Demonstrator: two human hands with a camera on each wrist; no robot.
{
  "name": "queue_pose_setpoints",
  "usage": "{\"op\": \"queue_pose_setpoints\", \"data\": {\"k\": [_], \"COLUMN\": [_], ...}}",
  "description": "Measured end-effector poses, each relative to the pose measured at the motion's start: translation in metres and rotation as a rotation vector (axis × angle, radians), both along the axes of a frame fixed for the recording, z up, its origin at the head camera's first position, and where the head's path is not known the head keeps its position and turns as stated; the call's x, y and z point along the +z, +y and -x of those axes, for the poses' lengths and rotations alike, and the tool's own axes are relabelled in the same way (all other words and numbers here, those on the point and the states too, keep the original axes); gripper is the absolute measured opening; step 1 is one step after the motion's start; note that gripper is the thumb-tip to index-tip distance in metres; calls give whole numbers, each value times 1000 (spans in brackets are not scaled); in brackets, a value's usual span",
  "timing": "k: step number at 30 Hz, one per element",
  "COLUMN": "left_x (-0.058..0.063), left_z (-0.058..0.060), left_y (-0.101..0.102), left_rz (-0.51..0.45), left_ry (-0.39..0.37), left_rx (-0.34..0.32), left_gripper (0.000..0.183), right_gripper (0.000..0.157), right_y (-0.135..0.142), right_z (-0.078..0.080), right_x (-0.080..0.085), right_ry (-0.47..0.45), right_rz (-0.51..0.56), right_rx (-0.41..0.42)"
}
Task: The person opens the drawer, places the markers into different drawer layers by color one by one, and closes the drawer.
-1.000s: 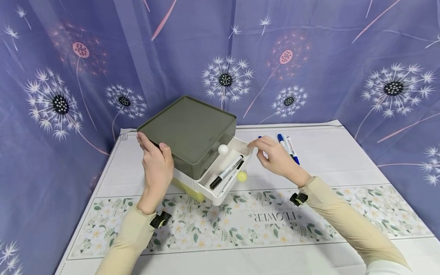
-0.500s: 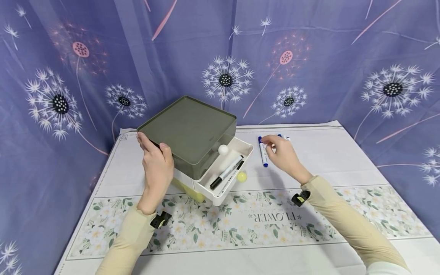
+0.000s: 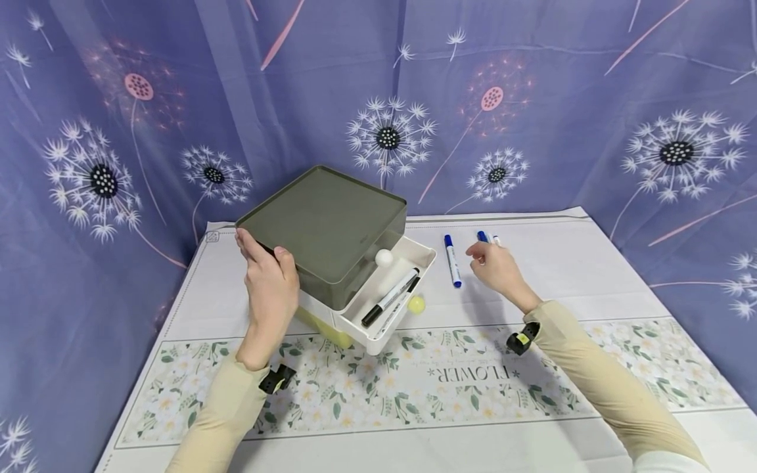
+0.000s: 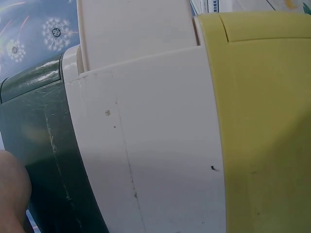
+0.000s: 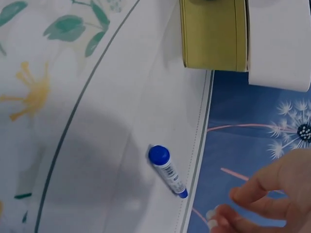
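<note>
My left hand rests along the near left side of a small drawer unit, its fingers against the dark green top. In the left wrist view, green, white and yellow tiers show from the side. The white drawer is pulled out and holds a black-capped marker and another dark-ended pen beside it. My right hand is raised over the table with bent fingers and no held thing showing. A blue-capped marker lies to its left; other markers are partly hidden behind it.
A white round knob and a yellow round knob stick out from the drawer unit. A white tablecloth with a floral band covers the table. A purple dandelion curtain hangs around the back and sides.
My right hand has moved right from the drawer's far corner, past the blue-capped marker, towards the other markers. The left hand and drawer unit have stayed put.
</note>
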State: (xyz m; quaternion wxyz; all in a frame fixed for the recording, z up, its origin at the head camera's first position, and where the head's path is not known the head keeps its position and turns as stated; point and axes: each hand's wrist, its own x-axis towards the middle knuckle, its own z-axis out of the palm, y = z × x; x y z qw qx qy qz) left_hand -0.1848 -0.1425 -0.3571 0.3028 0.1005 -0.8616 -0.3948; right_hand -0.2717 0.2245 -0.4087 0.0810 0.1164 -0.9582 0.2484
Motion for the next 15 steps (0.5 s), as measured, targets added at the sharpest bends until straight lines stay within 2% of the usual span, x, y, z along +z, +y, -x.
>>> {"op": "queue_pose_setpoints", "data": {"k": [6, 15], "left_x": [-1, -2], "left_z": [0, 1], "left_y": [0, 0], "left_rz": [1, 1], "left_ry": [2, 15], "left_rx": [-2, 3], "left_gripper": [66, 66], "right_gripper": [35, 40], "right_y": [11, 25], "right_z": [5, 10], "right_x": [-5, -14], "right_ry": [-142, -162], "right_rz": [-54, -145], "right_rx": [-81, -166]}}
